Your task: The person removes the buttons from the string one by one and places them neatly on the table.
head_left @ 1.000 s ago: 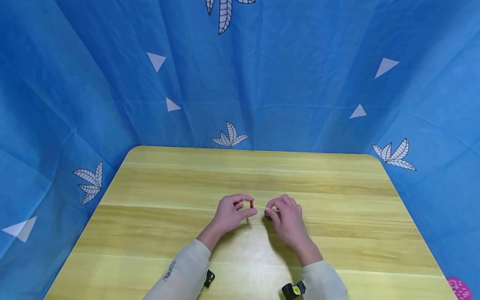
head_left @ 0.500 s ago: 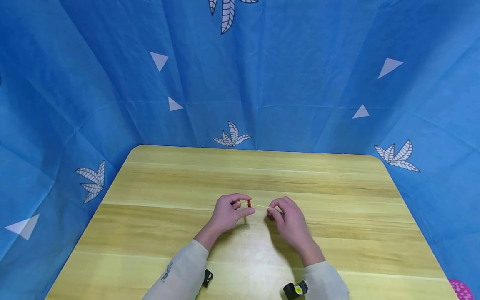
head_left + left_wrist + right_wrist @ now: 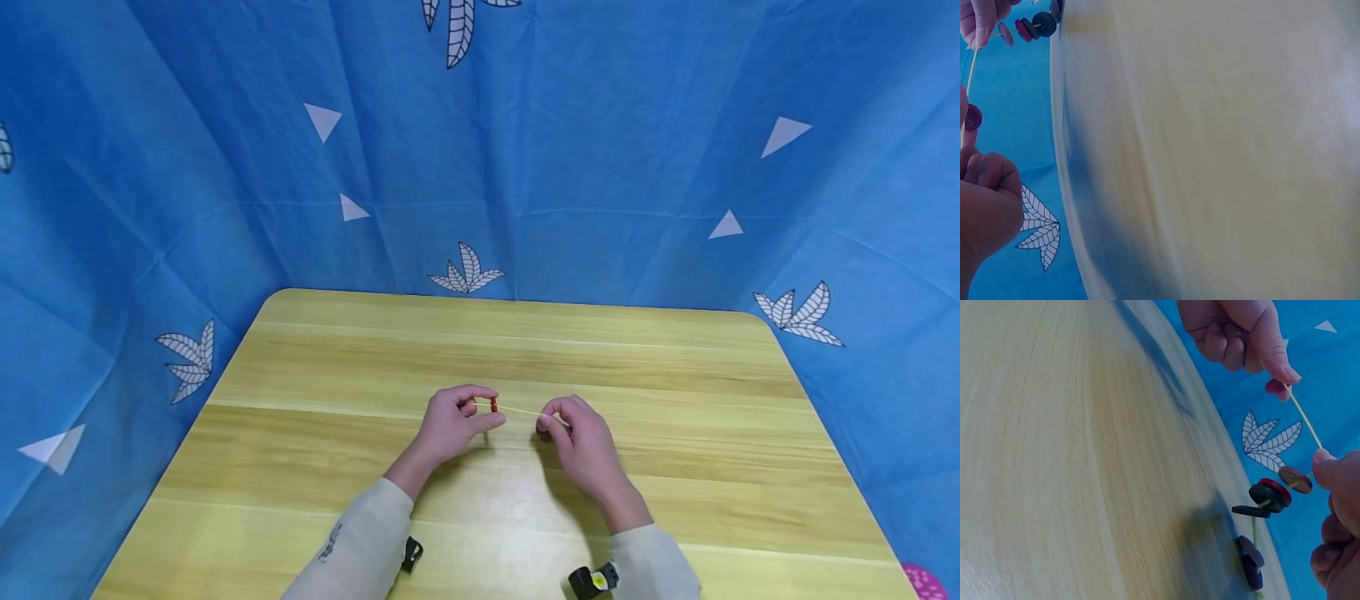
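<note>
While both hands meet over the middle of the wooden table (image 3: 675, 375), a thin cord (image 3: 517, 410) runs taut between them.

The left hand (image 3: 450, 425) pinches one end of the cord between thumb and forefinger, with a red bead (image 3: 493, 405) sitting right at its fingertips; the right hand (image 3: 581, 437) pinches the cord at about four o'clock from that bead. The cord's long axis runs from ten o'clock to four o'clock in the head view, so the red bead lies far closer to the left fingers than to the right. Beyond the right hand's pinch, the right wrist view shows a cluster of threaded disc beads (image 3: 1270, 494), dark and red, hanging just off the tabletop.
</note>
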Demonstrator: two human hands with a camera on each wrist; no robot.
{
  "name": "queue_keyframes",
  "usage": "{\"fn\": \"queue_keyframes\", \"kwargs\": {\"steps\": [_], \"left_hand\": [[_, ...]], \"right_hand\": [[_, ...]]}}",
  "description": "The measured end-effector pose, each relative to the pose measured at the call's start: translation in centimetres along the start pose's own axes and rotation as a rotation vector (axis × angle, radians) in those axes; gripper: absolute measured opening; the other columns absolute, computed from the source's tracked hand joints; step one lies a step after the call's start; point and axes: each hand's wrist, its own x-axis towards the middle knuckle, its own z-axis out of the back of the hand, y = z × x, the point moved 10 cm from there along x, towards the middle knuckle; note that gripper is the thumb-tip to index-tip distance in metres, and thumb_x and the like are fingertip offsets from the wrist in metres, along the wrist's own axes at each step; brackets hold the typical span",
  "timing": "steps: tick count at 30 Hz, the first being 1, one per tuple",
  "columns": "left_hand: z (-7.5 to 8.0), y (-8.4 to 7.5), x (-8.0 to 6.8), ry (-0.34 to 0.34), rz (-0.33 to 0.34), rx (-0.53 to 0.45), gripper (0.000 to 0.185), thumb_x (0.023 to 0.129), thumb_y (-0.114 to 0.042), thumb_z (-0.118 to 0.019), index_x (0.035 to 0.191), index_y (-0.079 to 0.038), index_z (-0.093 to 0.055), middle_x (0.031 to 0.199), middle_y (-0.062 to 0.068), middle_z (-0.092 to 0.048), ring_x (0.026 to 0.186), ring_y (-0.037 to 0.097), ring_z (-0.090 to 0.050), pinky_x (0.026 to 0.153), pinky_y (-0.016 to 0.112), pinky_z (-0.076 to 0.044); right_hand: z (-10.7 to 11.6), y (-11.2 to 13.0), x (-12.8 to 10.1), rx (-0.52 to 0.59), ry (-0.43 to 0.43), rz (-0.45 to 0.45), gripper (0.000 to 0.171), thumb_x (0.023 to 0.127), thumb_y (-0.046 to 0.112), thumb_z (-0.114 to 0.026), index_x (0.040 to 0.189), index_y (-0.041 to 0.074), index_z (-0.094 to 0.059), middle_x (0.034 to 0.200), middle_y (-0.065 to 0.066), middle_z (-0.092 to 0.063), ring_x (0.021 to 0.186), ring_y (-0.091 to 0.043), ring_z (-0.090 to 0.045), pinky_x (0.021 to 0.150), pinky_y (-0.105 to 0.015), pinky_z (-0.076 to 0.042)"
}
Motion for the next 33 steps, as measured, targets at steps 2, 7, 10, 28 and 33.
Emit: {"fn": "queue_keyframes", "kwargs": {"steps": [2, 7, 10, 28, 33], "left_hand": [[0.2, 0.1, 0.0, 0.000, 0.004, -0.001, 0.035, 0.083, -0.021, -0.084, 0.113, -0.007, -0.074, 0.059, -0.002, -0.027, 0.052, 0.015, -0.025, 0.052, 0.026, -0.030], [0.6, 0.4, -0.1, -0.002, 0.037, 0.000, 0.036, 0.083, -0.020, -0.084, 0.114, -0.007, -0.074, 0.059, -0.003, -0.024, 0.051, 0.015, -0.023, 0.049, 0.025, -0.027], [0.9, 0.7, -0.2, -0.008, 0.059, -0.005, 0.036, 0.083, -0.020, -0.085, 0.114, -0.006, -0.074, 0.058, -0.004, -0.023, 0.049, 0.014, -0.022, 0.047, 0.024, -0.025], [2.9, 0.9, -0.4, -0.065, 0.061, 0.000, 0.038, 0.081, -0.021, -0.086, 0.113, -0.004, -0.073, 0.060, -0.004, -0.024, 0.051, 0.015, -0.023, 0.048, 0.025, -0.025], [3.4, 1.0, -0.5, -0.081, 0.074, 0.025, 0.038, 0.080, -0.023, -0.087, 0.112, -0.006, -0.074, 0.061, -0.003, -0.027, 0.052, 0.015, -0.025, 0.049, 0.025, -0.026]], "right_hand": [[0.0, 0.0, 0.0, -0.001, -0.003, -0.004, 0.009, 0.098, 0.017, -0.066, 0.091, 0.011, -0.067, 0.089, 0.005, -0.061, 0.077, -0.010, -0.059, 0.074, -0.038, -0.050], [0.0, -0.4, -0.1, 0.004, -0.015, -0.021, 0.010, 0.099, 0.018, -0.065, 0.091, 0.012, -0.067, 0.090, 0.004, -0.062, 0.077, -0.009, -0.059, 0.074, -0.036, -0.051], [0.0, -0.4, -0.1, 0.022, -0.017, -0.021, 0.010, 0.099, 0.018, -0.065, 0.091, 0.011, -0.067, 0.092, 0.001, -0.063, 0.078, -0.010, -0.060, 0.074, -0.036, -0.052], [-0.2, -0.6, -0.1, 0.065, -0.022, -0.007, 0.008, 0.097, 0.012, -0.066, 0.089, 0.012, -0.066, 0.090, 0.003, -0.063, 0.078, -0.011, -0.060, 0.071, -0.032, -0.052], [-0.2, -0.9, -0.1, 0.069, -0.014, -0.026, 0.009, 0.099, 0.015, -0.065, 0.090, 0.012, -0.066, 0.092, 0.002, -0.063, 0.080, -0.012, -0.060, 0.073, -0.033, -0.052]]}}
